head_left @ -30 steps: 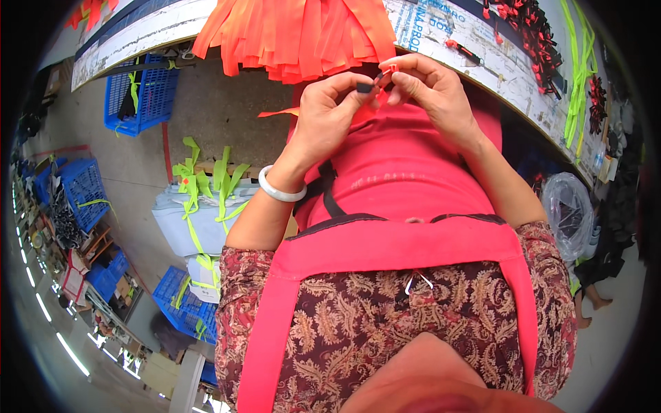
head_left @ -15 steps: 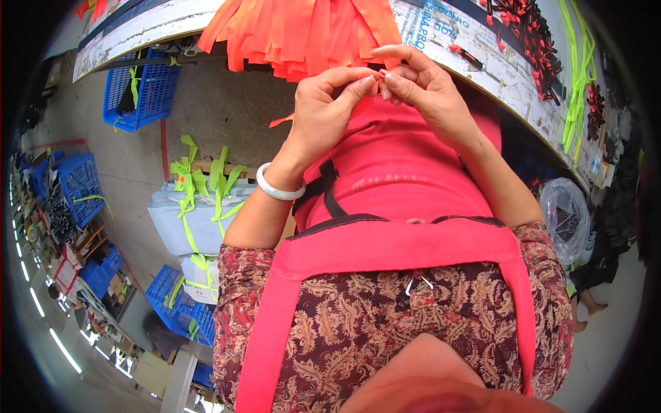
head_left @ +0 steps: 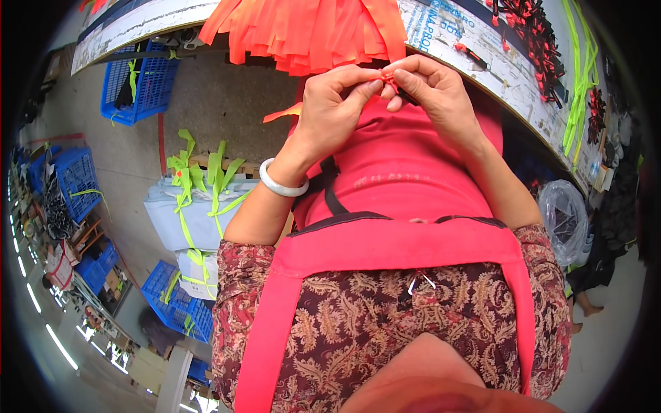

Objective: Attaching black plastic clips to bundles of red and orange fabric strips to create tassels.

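Both my hands meet above my red apron [head_left: 406, 151], just in front of the table edge. Thumb and fingers of my left hand [head_left: 330, 107] pinch one side of a small orange-red strip [head_left: 388, 78], which looks looped or knotted. My right hand [head_left: 437, 89] pinches its other side, and a short dark piece shows under those fingers. An orange strip end [head_left: 284, 113] sticks out to the left of my left wrist. Right beyond my hands, a thick bunch of flat orange strips [head_left: 310, 34] hangs over the table edge.
On the worn white table [head_left: 509, 86] lie a red-and-black slim tool [head_left: 472, 56], a heap of small black-and-red pieces [head_left: 533, 41] and yellow-green strips [head_left: 575, 82]. Blue crates [head_left: 141, 86] and tied pale bundles [head_left: 175, 217] stand at left. A clear plastic bag [head_left: 563, 220] hangs right.
My right fingers have curled further around the strip, and a dark piece now shows beneath them. My left hand has shifted slightly. More of the orange strip end shows beside my left wrist.
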Motion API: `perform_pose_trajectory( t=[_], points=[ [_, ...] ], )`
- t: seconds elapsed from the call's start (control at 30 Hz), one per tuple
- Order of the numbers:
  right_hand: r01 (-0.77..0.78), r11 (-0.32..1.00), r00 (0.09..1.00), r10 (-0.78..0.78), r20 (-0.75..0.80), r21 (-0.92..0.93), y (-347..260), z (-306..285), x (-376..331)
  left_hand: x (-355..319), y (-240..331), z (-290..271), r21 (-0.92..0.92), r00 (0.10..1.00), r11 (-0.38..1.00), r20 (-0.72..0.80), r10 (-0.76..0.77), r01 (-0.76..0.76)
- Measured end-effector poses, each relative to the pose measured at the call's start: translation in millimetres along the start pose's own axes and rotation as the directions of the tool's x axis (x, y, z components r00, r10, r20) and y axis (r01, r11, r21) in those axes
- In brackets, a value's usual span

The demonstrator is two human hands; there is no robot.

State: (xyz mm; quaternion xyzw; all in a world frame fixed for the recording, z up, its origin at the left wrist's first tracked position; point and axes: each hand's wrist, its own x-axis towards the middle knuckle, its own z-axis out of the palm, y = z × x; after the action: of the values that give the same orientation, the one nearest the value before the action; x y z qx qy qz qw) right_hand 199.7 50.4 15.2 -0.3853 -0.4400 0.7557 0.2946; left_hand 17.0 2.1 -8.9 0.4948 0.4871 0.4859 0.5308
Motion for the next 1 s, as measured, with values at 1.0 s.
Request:
perform_pose_trajectory(
  t=[1.0],
  points=[
    [-0.010,0.945,0.994,-0.026,-0.104,-0.326,2,-9,8,1,1,-16,-0.231,0.996,0.969,0.014,-0.092,0.093]
  ],
)
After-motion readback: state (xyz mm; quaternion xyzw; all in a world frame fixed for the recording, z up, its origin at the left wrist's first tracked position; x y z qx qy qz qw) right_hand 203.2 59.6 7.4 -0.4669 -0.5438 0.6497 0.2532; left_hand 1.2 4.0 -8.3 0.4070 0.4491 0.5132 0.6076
